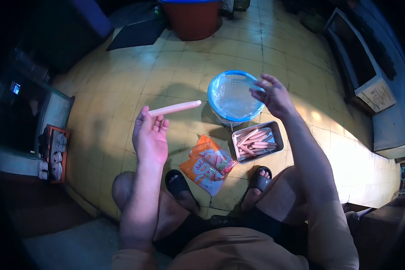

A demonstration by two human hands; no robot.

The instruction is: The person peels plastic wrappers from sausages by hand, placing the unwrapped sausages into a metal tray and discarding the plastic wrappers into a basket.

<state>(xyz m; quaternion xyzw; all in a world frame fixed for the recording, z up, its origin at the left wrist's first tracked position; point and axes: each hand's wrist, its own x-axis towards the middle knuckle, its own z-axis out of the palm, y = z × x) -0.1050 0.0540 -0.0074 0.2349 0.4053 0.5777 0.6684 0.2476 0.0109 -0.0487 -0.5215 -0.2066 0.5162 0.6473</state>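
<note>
My left hand (pixel 150 139) grips a long pale pink sausage (pixel 177 108) near one end, and the sausage points right toward the basket. My right hand (pixel 274 96) is over the right rim of a round blue basket (pixel 213 108) lined with clear plastic; its fingers are apart and somewhat bent. A faint bluish patch by those fingertips is too blurred to name. Below the right hand, a metal tray (pixel 281 135) holds several pink sausages (pixel 256 143). An orange printed sausage packet (pixel 207 165) lies flat on the floor between my feet and the basket.
Yellow tiles (pixel 121 99) cover the floor. My sandalled feet (pixel 181 186) flank the packet. A large red-brown tub (pixel 193 20) and a dark mat (pixel 137 33) are at the far side. A shoe rack (pixel 57 153) stands left, a white-framed cabinet (pixel 375 96) right.
</note>
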